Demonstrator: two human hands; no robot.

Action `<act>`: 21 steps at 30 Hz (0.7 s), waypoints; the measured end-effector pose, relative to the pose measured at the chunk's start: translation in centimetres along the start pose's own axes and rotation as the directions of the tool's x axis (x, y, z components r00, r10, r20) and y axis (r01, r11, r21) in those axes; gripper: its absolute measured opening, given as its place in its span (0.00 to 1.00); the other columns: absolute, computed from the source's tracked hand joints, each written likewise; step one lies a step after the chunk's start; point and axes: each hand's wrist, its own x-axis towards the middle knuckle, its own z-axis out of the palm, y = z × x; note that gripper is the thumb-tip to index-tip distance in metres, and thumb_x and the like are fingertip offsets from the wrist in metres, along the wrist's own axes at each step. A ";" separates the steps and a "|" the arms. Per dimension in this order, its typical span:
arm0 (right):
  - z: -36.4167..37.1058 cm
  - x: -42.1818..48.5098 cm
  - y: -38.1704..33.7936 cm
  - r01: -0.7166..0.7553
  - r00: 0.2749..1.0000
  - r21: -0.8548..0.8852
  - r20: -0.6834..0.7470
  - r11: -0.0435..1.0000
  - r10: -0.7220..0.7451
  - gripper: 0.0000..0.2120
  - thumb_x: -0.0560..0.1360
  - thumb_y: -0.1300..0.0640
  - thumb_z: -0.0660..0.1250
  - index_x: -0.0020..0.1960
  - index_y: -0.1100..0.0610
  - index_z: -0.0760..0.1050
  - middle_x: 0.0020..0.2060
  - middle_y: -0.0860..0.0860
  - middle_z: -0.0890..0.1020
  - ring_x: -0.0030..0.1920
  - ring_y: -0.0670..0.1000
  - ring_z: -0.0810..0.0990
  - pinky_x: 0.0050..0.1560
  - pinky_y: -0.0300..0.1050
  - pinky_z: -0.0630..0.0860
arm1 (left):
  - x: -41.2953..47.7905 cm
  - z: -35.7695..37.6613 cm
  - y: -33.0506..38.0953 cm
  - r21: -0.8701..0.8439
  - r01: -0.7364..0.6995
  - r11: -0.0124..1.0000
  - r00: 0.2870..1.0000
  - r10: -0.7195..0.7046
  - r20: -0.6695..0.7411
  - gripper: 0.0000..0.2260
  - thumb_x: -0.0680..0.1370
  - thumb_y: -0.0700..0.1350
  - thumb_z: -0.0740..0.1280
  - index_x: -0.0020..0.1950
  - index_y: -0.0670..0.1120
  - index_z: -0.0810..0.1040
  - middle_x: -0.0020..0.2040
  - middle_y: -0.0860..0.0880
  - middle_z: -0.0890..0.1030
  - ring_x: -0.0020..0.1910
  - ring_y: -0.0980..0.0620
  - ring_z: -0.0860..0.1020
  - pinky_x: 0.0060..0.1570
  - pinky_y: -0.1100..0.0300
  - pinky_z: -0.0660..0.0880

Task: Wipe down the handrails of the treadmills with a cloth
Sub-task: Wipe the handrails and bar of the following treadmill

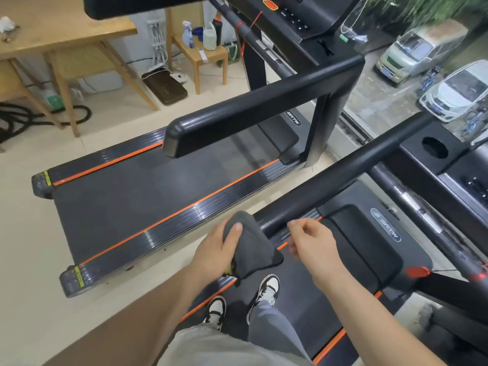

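- Gripping a dark grey cloth (250, 247), the left hand (216, 250) wraps it over the near end of the handrail (343, 175); the thumb presses on top of the fabric and the other fingers are hidden beneath it.
- The cloth covers the rail's tip and hangs in a folded point below the hand.
- The right hand (311, 241) hovers just beside the same rail, fingers loosely curled with nothing in them; whether the forefinger touches the rail cannot be told.
- Beyond the cloth the handrail is black and bare, running away from the person toward a console with a round cup holder (434, 147).
- The person stands on this treadmill's belt, black-and-white shoes (266, 289) below the hands.
- A second treadmill (145, 196) lies to the left, and its second handrail (250, 109) is well apart from the cloth.
- Past it stand a wooden table (66, 30) and a small stool (208, 55) carrying a spray bottle (188, 35).
- Parked vehicles (422, 48) show through the window at right.
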 end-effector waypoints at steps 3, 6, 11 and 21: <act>0.5 0.1 -0.6 0.001 1.000 0.006 -0.012 1.000 -0.001 0.11 0.79 0.55 0.65 0.44 0.62 0.77 0.30 0.51 0.77 0.33 0.51 0.74 0.41 0.50 0.76 | 1.8 -0.9 4.6 -0.331 0.413 0.849 0.910 -0.366 0.196 0.13 0.81 0.63 0.64 0.55 0.58 0.82 0.53 0.53 0.85 0.50 0.48 0.83 0.47 0.52 0.81; 1.1 0.0 -1.2 -0.021 1.000 0.015 0.004 1.000 0.021 0.10 0.80 0.56 0.65 0.46 0.62 0.79 0.31 0.51 0.79 0.32 0.49 0.76 0.40 0.45 0.79 | 1.3 -0.4 4.9 -0.309 0.327 0.893 0.943 -0.332 0.037 0.15 0.81 0.64 0.62 0.50 0.57 0.82 0.49 0.56 0.84 0.51 0.47 0.83 0.51 0.53 0.79; 1.6 0.1 -0.5 -0.021 1.000 0.044 -0.004 0.999 0.021 0.09 0.81 0.58 0.65 0.47 0.61 0.80 0.33 0.52 0.80 0.34 0.49 0.77 0.36 0.39 0.77 | -5.2 6.2 0.8 0.029 -0.049 0.998 0.923 0.057 -0.381 0.35 0.78 0.69 0.61 0.80 0.53 0.63 0.79 0.46 0.63 0.79 0.47 0.60 0.77 0.52 0.61; -0.3 0.7 0.6 -0.036 0.998 0.057 -0.046 0.998 0.039 0.08 0.80 0.55 0.66 0.46 0.57 0.80 0.31 0.50 0.80 0.35 0.51 0.78 0.47 0.57 0.81 | 2.5 -1.0 5.7 -0.066 0.158 0.985 0.969 -0.142 0.202 0.24 0.68 0.72 0.74 0.58 0.61 0.84 0.53 0.62 0.85 0.53 0.61 0.83 0.62 0.53 0.79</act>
